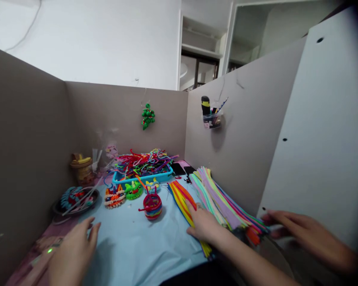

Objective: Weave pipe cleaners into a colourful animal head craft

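Note:
My left hand point(74, 248) hovers at the lower left over the light blue cloth point(131, 250), fingers and thumb apart, holding nothing. My right hand point(205, 222) is closed over a bundle of yellow, orange and blue pipe cleaners point(180, 196), its thumb at the left side and its fingers across the strands. Just left of it stands a small striped pot of wound pipe cleaners point(153, 212). More bundles of pastel and bright pipe cleaners point(211, 192) lie to its right. Another person's hand point(301, 234), blurred, reaches in from the right edge near their ends.
Behind are a blue tray point(164, 174) heaped with loose pipe cleaners and finished animal-like pieces, one green point(133, 190). A dark bowl point(92, 200) and a brown container point(81, 171) stand left. Grey partitions surround the table; a tool cup point(211, 121) hangs on the right one.

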The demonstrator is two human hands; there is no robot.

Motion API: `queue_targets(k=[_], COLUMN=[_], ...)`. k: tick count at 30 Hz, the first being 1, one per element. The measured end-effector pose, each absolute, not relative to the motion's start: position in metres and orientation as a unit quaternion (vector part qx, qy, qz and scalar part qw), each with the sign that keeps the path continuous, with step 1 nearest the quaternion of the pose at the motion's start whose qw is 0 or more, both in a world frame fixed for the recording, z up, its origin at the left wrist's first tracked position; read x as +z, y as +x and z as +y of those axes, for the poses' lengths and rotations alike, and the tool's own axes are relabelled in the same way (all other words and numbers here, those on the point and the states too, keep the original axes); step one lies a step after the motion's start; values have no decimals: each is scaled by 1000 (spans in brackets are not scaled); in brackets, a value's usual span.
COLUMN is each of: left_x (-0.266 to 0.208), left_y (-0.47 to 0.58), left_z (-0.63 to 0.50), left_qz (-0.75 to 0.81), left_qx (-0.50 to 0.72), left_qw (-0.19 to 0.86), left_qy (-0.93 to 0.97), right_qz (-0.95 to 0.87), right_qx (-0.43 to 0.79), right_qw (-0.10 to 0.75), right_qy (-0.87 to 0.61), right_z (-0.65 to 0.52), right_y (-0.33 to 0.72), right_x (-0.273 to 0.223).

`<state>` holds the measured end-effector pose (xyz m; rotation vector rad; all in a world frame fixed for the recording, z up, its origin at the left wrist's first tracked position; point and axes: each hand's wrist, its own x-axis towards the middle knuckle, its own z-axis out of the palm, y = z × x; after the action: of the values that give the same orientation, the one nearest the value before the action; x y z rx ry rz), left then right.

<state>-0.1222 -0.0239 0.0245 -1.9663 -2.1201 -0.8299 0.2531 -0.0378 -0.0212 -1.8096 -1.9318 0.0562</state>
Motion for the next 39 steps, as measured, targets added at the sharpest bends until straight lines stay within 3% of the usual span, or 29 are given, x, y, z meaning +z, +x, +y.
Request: queue_targets(k=[3,9,11,14,17,21,24,28,32,35,39], left_x=[21,4,0,-3,-3,-1,-1,5,21,29,23], left_y=[-99,-89,-88,-84,-80,-75,-73,-70,-61,-52,-46], left_z=[-15,-14,-16,-18,-16,-14,-13,-11,4,25,45], left_qz=[-662,-620,-618,-616,-609,-597,-599,-609,-601,-520,-427], left_qx=[-297,-355,-361,-353,-343,-318,-280,-223,-178,-216,-297], left_qw=[42,-30,-39,-53,-62,-77,-78,-44,-2,-109,-248], left_qy=[-687,-699,-697,-702,-712,-733,-746,-760,-779,-819,-817], right_qz=[-678,-614,-606,-598,-561,-578,-596,-625,-727,-831,-809], right_qx=[45,197,256,153,-9,22,-5,-97,-124,-21,53], right_qw=[236,418,428,422,311,95,58,94,211,261,340], right_qy=[-695,-640,-620,-664,-767,-810,-801,-769,-642,-491,-476], right_z=[-31,-31,-37,-42,-38,-25,-26,-42,-43,-24,8], right_y=[257,314,338,362,367,370,377,362,292,225,167], right_x=[-13,50,66,68,46,17,23,62,93,82,30])
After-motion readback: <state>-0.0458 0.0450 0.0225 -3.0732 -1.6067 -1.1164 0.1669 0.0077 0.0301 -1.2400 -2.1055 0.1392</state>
